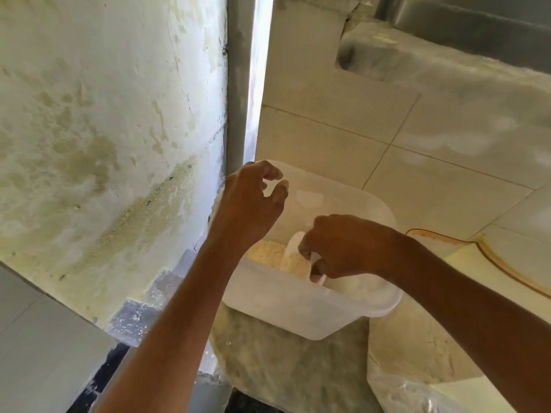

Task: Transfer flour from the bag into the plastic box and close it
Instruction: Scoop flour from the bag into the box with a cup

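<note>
A translucent plastic box [298,311] sits in the middle of the view, with pale flour [268,256] piled in its left part. My right hand [343,248] is inside the box and grips a white scoop [295,244] whose bowl dips into the flour. My left hand [253,204] hovers over the box's far left rim with loosely curled fingers and holds nothing. The flour bag [411,391], clear plastic with yellowish flour inside, lies at the lower right, partly hidden by my right arm.
A stained wall [104,129] stands on the left, next to a grey pole [237,84]. Dusty floor tiles [417,144] spread behind the box. A flour-covered mound [283,368] lies under the box. A yellow sheet with a brown edge [489,257] lies at the right.
</note>
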The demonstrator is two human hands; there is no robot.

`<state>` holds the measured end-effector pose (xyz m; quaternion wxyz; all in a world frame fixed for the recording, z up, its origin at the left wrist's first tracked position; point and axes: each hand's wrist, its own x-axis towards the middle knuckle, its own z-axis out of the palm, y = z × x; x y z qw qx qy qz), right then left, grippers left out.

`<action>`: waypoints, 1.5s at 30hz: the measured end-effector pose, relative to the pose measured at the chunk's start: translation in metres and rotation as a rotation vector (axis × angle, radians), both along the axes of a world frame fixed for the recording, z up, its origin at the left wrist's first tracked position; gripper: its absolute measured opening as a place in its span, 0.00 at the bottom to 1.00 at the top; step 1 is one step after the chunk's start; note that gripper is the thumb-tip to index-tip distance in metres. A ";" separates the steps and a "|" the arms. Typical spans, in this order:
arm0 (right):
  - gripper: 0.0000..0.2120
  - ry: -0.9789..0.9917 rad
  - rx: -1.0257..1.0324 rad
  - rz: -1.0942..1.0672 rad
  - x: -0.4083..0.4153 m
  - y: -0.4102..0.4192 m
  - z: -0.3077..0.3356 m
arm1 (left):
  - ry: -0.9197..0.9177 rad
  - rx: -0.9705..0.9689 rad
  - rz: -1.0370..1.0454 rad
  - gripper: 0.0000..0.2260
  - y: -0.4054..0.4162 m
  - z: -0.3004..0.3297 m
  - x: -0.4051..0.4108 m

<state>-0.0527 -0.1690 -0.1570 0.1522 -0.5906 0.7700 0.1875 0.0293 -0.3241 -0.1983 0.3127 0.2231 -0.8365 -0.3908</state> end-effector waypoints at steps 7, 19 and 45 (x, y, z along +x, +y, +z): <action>0.11 0.089 0.071 0.097 0.006 0.004 0.002 | -0.005 -0.006 -0.005 0.09 0.003 0.001 0.000; 0.14 0.147 0.101 0.100 0.010 0.010 0.009 | -0.043 0.015 -0.019 0.09 0.003 0.004 0.001; 0.09 -0.368 -0.824 -0.383 -0.055 0.263 0.069 | -0.197 -0.444 -0.499 0.14 0.170 0.025 -0.033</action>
